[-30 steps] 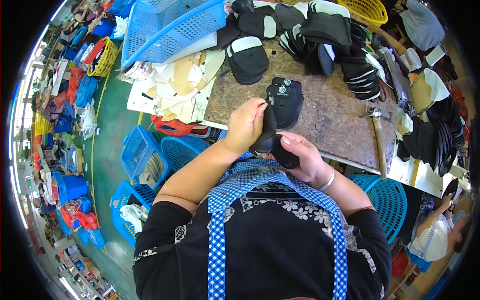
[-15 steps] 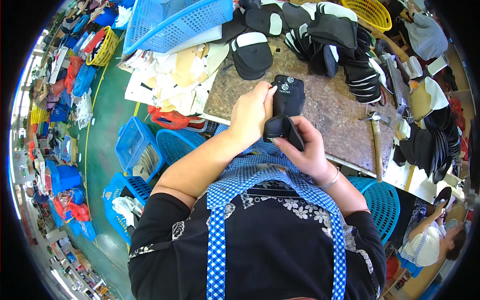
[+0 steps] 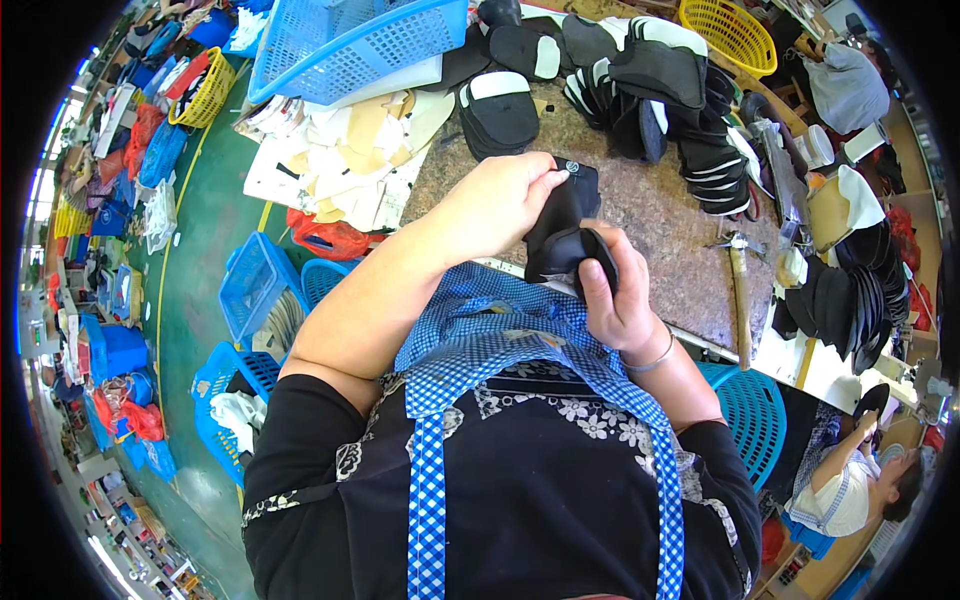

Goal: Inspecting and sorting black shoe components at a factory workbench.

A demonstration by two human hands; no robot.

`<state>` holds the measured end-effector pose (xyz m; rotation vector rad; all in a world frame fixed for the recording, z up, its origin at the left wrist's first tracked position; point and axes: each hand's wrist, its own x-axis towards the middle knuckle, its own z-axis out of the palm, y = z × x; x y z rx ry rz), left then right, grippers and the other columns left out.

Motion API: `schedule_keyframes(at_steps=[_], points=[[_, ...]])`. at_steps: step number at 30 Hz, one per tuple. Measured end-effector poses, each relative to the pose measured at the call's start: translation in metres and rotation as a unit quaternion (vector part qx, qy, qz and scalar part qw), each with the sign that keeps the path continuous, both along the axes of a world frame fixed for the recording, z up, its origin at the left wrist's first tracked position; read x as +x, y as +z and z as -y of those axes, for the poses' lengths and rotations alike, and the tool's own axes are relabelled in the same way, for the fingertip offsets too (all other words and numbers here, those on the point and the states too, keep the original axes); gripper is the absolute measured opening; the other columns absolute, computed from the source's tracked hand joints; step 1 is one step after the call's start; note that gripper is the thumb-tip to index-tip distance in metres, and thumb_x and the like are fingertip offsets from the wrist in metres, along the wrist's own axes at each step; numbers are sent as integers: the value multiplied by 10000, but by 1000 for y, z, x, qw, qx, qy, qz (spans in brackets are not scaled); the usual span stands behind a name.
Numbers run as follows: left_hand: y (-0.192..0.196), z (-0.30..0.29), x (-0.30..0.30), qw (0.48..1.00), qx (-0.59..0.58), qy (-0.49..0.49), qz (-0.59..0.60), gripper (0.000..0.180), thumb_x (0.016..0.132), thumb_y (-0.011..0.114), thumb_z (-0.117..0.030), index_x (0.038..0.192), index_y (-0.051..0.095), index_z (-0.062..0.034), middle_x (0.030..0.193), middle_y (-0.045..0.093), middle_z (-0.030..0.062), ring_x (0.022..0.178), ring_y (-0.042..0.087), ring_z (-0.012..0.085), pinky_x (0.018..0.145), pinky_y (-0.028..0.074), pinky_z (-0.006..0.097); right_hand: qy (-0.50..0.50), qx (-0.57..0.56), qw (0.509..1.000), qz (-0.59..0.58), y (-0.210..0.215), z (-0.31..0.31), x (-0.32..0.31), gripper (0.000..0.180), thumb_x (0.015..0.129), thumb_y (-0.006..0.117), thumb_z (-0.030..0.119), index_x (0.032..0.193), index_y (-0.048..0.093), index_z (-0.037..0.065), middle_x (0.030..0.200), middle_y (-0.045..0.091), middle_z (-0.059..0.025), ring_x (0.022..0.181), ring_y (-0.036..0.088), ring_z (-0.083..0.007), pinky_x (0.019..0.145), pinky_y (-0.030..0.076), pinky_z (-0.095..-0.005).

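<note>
While your left hand point(image 3: 497, 205) pinches the black slipper upper point(image 3: 562, 225) at ten o'clock, your right hand point(image 3: 618, 295) grips its five o'clock end above the stone-topped table point(image 3: 670, 230).

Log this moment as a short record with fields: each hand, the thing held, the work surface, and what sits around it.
left hand: pinches the upper end of the black shoe part
right hand: grip closed around the lower end of the same part
held thing: black shoe part, lifted off the surface
surface: speckled stone worktop
on worktop: pile of black shoe pieces, hammer
left of worktop: blue basket, pale cut sheets
nearby: another person, lower right
</note>
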<state>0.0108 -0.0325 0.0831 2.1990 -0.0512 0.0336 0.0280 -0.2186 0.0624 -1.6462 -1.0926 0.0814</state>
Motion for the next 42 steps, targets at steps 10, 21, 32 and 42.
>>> schedule_keyframes(at_steps=[10, 21, 32, 42], points=[[-43, 18, 18, 999, -30, 44, 9, 220, 855, 477, -215, 781, 539, -17, 666, 535, 164, 593, 538, 263, 569, 415, 349, 221, 96, 711, -660, -26, -4, 2, 470, 867, 457, 345, 1169, 419, -13, 1075, 538, -114, 976, 537, -192, 872, 420, -328], [-90, 23, 21, 996, -81, 7, -28, 188, 845, 499, -179, 774, 553, -13, 643, 536, 89, 638, 539, 146, 595, 417, 306, 154, 146, 674, -708, -31, -5, -6, 538, 808, 537, 384, 1164, 432, -6, 1071, 538, -148, 964, 536, -246, 881, 416, -375], [-42, 19, -9, 878, -471, 58, 53, 187, 854, 521, -66, 1020, 559, 11, 1053, 563, 68, 900, 549, 155, 810, 433, 289, 84, 252, 677, -687, -25, -1, 7, 462, 866, 471, 337, 1182, 435, 2, 1096, 544, -145, 972, 553, -221, 856, 443, -336], [-28, 14, -37, 892, -447, 54, 24, 284, 757, 604, 53, 1036, 556, 47, 928, 619, 94, 812, 598, 124, 731, 487, 227, -82, 192, 912, -353, -32, 8, 1, 171, 833, 569, 89, 984, 563, 9, 845, 572, -19, 802, 546, -98, 723, 436, -211]])
